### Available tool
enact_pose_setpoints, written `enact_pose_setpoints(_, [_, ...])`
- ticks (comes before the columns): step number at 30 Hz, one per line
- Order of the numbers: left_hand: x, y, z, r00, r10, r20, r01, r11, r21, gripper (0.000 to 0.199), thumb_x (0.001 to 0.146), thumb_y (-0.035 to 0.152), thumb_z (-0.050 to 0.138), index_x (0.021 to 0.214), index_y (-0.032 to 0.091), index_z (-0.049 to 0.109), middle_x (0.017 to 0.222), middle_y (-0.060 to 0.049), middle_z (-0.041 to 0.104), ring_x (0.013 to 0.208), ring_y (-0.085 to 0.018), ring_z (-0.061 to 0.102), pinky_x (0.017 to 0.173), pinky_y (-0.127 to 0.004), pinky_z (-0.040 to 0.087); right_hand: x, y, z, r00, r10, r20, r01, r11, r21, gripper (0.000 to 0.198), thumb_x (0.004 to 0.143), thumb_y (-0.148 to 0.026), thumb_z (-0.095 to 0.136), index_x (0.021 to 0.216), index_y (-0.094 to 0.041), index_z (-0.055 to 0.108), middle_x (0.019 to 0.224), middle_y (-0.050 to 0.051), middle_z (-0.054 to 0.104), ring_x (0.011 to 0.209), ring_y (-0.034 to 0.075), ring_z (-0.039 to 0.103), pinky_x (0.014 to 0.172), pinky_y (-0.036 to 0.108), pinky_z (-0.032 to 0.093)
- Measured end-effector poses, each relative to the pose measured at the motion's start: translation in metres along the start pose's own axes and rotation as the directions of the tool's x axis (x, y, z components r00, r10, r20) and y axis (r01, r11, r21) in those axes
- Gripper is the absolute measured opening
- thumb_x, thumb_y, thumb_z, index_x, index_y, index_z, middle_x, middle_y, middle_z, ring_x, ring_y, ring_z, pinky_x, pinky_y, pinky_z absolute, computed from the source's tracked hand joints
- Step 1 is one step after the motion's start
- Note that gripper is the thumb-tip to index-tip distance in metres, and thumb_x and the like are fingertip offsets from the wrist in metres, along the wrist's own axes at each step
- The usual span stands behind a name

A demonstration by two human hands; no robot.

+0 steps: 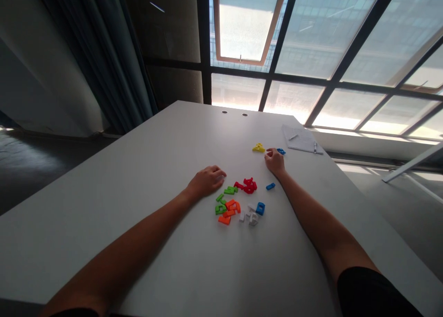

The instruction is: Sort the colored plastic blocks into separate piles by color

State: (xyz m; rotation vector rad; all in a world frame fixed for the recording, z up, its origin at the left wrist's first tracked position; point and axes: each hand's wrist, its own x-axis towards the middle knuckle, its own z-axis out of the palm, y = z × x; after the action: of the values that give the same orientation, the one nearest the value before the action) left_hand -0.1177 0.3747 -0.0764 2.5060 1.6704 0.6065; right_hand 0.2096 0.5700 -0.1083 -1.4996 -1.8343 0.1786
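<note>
My left hand [207, 179] lies on the white table [155, 155], palm down with fingers loosely stretched and nothing in them. Just right of it are green plastic pieces [229, 190] and a cluster of red plastic pieces [249, 186]. My right hand [274, 162] reaches farther out, its fingers bent together at the tips; a small pale spot shows there, too small to name. A yellow plastic piece [258, 147] lies left of these fingertips. Close by on the right is a blue plastic piece [281, 151], partly behind the hand.
Nearer me lie orange pieces [230, 211], white pieces [253, 219], a green piece [220, 209] and a blue piece [260, 208]. Another blue piece [270, 186] sits by my right forearm. Paper sheets [301, 138] with a pen [315, 147] rest at the far right edge.
</note>
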Motion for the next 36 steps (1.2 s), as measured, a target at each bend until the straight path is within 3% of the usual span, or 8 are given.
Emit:
enact_pose_setpoints(7, [0.0,-0.001,-0.001,1.0,-0.01,0.012,0.01,1.0,0.01,0.029,0.1,0.036,0.054,0.119,0.029,0.075,0.124,-0.006,0.07,0.11,-0.025,0.067,0.093,-0.037,0.058,-0.042,-0.017,-0.024,0.943,-0.161,0.29,0.074,0.954,0.289,0.026,0.084,-0.035,0.064,0.099,-0.02,0.08,0.086,0.005,0.078,0.079,0.022,0.069,0.082,0.035,0.055])
enact_pose_setpoints(14, [0.001,-0.004,0.0,1.0,0.009,0.007,-0.009,1.0,0.011,0.031,0.1,0.036,0.052,0.12,0.028,0.075,0.124,-0.007,0.07,0.11,-0.024,0.066,0.096,-0.037,0.057,-0.055,-0.058,-0.048,0.638,-0.412,0.65,0.06,0.869,0.491,0.042,0.084,-0.052,0.074,0.107,-0.018,0.083,0.103,0.008,0.08,0.088,0.021,0.07,0.077,0.031,0.056])
enact_pose_setpoints(16, [0.001,-0.004,0.001,1.0,0.01,0.0,-0.01,1.0,0.011,0.031,0.099,0.036,0.053,0.12,0.028,0.075,0.123,-0.007,0.07,0.11,-0.024,0.066,0.096,-0.037,0.058,-0.058,-0.068,-0.046,0.653,-0.381,0.655,0.102,0.901,0.422,0.035,0.088,-0.048,0.072,0.105,-0.019,0.084,0.098,0.007,0.08,0.086,0.021,0.071,0.077,0.03,0.056])
enact_pose_setpoints(20, [0.001,-0.004,0.001,1.0,0.009,-0.001,-0.009,1.0,0.0,0.031,0.1,0.036,0.053,0.12,0.028,0.075,0.123,-0.007,0.071,0.108,-0.024,0.067,0.094,-0.037,0.058,-0.063,-0.075,-0.038,0.842,-0.229,0.489,0.15,0.969,0.195,0.026,0.098,-0.035,0.064,0.114,-0.022,0.08,0.1,0.006,0.081,0.082,0.02,0.073,0.081,0.033,0.058])
enact_pose_setpoints(22, [0.001,-0.004,0.0,1.0,0.008,0.003,-0.008,1.0,-0.002,0.031,0.1,0.036,0.053,0.12,0.028,0.075,0.123,-0.007,0.071,0.108,-0.024,0.067,0.094,-0.037,0.058,-0.062,-0.075,-0.039,0.896,-0.239,0.375,0.195,0.969,0.153,0.026,0.099,-0.031,0.061,0.117,-0.024,0.079,0.107,0.007,0.081,0.085,0.021,0.075,0.087,0.036,0.059])
enact_pose_setpoints(24, [0.001,-0.003,-0.001,1.0,0.005,0.007,-0.005,1.0,0.0,0.031,0.099,0.036,0.054,0.119,0.028,0.075,0.123,-0.007,0.071,0.107,-0.024,0.067,0.093,-0.036,0.058,-0.06,-0.074,-0.046,0.879,-0.328,0.346,0.283,0.943,0.177,0.025,0.099,-0.028,0.06,0.114,-0.024,0.079,0.109,0.007,0.081,0.087,0.021,0.074,0.088,0.036,0.059])
enact_pose_setpoints(31, [0.0,-0.003,0.0,1.0,0.005,-0.001,-0.005,1.0,0.0,0.029,0.099,0.035,0.055,0.119,0.029,0.075,0.123,-0.006,0.07,0.109,-0.024,0.067,0.094,-0.035,0.058,-0.062,-0.077,-0.057,0.618,-0.61,0.496,0.544,0.787,0.29,0.035,0.09,-0.008,0.055,0.107,-0.023,0.082,0.112,0.008,0.079,0.105,0.024,0.07,0.101,0.042,0.054])
enact_pose_setpoints(36, [0.0,-0.003,-0.001,1.0,0.007,0.004,-0.007,1.0,0.003,0.03,0.1,0.036,0.054,0.119,0.029,0.075,0.123,-0.006,0.071,0.109,-0.025,0.067,0.093,-0.036,0.058,-0.067,-0.084,-0.053,0.664,-0.565,0.49,0.499,0.823,0.273,0.049,0.09,-0.003,0.052,0.125,-0.024,0.078,0.122,0.01,0.077,0.114,0.024,0.068,0.104,0.041,0.052])
